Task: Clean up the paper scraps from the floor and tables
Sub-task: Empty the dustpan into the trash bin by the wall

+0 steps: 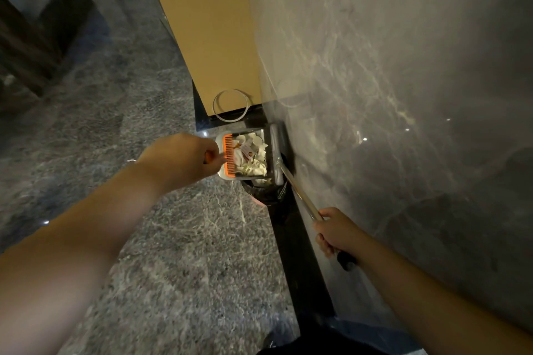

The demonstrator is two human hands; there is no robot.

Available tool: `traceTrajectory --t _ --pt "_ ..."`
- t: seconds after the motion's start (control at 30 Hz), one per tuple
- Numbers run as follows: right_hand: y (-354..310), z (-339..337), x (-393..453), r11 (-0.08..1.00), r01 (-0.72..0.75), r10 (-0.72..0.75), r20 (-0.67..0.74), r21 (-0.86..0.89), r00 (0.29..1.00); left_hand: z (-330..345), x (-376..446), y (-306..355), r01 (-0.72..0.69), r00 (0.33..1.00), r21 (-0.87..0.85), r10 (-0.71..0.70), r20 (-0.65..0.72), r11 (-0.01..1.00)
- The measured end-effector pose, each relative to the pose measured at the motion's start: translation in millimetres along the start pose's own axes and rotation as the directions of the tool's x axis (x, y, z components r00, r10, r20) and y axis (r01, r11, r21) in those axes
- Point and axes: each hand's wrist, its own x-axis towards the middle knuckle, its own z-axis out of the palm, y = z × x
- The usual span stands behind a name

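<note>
Head view: a grey marble-patterned wall (403, 95) fills the right side, with a black baseboard strip (300, 268) along its foot. A tan panel (207, 23) stands beyond, and a thin white ring (230, 105) leans at its base. The floor (144, 210) is polished grey stone with pale veining. Dark furniture (37, 37) sits at far left.

A grey dustpan (245, 154) with an orange comb edge (229, 154) is held above a bin lined with a black bag (264, 192), just beside the wall. The pan holds a heap of white paper scraps (251, 155), irregular and crumpled; a few more show at the bin mouth below. The bin body is mostly hidden by the pan.

The left hand (180, 160) is curled round the dustpan's orange handle, fingers hidden behind the hand. The right hand (336, 232) grips a long metallic broom pole (300, 193) with a black end grip. The pole runs up to a grey broom head (277, 153) resting against the wall, touching the right side of the pan.
</note>
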Motion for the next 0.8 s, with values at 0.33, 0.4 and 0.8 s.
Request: traceTrajectory --t 0.33,0.4,0.8 --pt "1 -1 -1 1.000 0.004 -0.003 0.008 -0.019 1.000 -25 34 32 -0.104 0.985 0.169 0.126 -0.122 0.980" --pt "1 -2 -1 1.000 0.001 -0.001 0.006 -0.011 1.000 -25 37 39 -0.108 0.984 0.216 0.135 -0.116 0.970" --pt "4 -1 3 0.999 -0.032 0.032 -0.002 -0.014 0.999 -23 49 58 -0.036 0.983 0.270 0.082 -0.162 0.962"
